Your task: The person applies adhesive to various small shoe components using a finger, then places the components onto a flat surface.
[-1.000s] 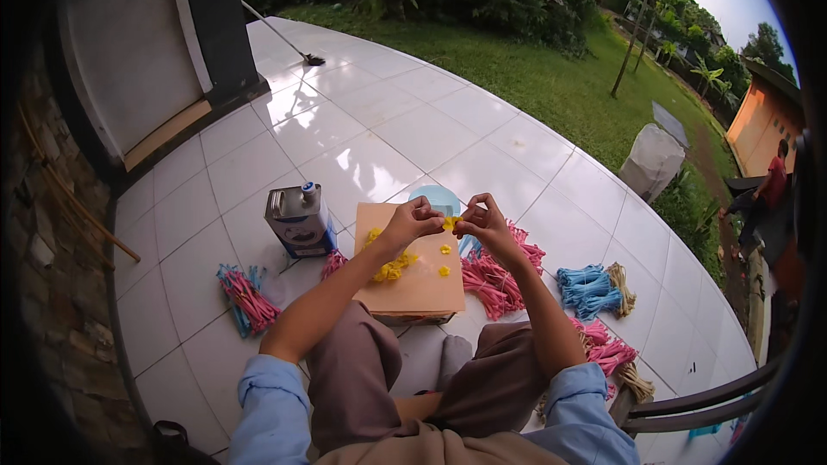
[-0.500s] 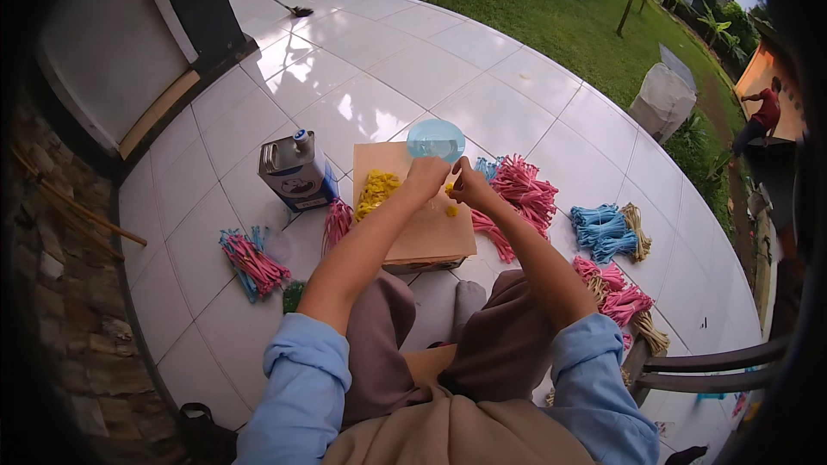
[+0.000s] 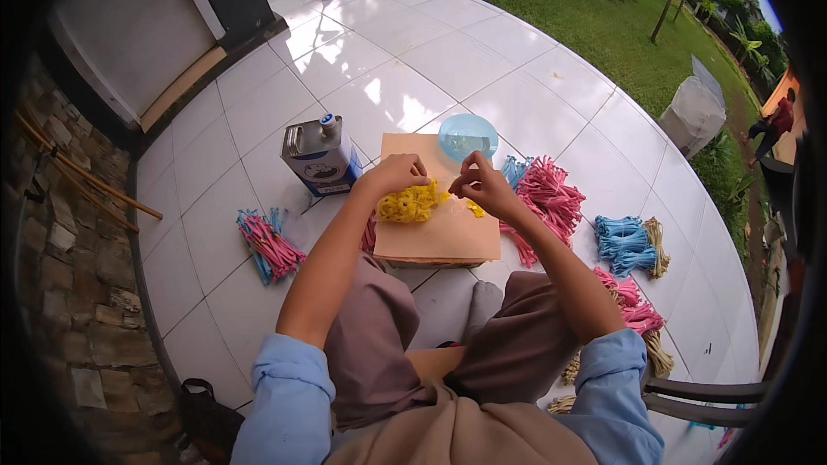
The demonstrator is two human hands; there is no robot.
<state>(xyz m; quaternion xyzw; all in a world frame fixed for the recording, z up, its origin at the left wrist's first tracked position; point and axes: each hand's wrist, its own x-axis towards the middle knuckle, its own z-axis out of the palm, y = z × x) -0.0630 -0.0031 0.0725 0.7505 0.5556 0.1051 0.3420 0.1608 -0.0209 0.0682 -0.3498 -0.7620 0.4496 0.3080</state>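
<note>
A tan cardboard sheet [image 3: 435, 245] lies on a low stack in front of me, with a heap of small yellow pieces [image 3: 407, 207] on its left side. Just above this heap is my left hand [image 3: 398, 174], its fingers bent together; whatever they hold is hidden. My right hand [image 3: 484, 185] hovers to the right over the cardboard, thumb and fingers pinched, on something too small to make out. Below it are a few loose yellow pieces [image 3: 475, 208]. Behind my right hand, at the sheet's far edge, stands a translucent blue bowl [image 3: 468, 131].
A rectangular metal can [image 3: 320, 159] with a blue cap stands left of the cardboard. Pink bundles [image 3: 551, 198] lie close on the right, blue bundles [image 3: 622, 244] farther right, and a pink-and-blue bundle [image 3: 269, 245] at left. A dark chair arm [image 3: 706, 392] juts in at lower right.
My hands, close together before near the bowl, have come apart. The left has moved back over the yellow heap; the right remains pinched over the cardboard. The whole view has shifted slightly.
</note>
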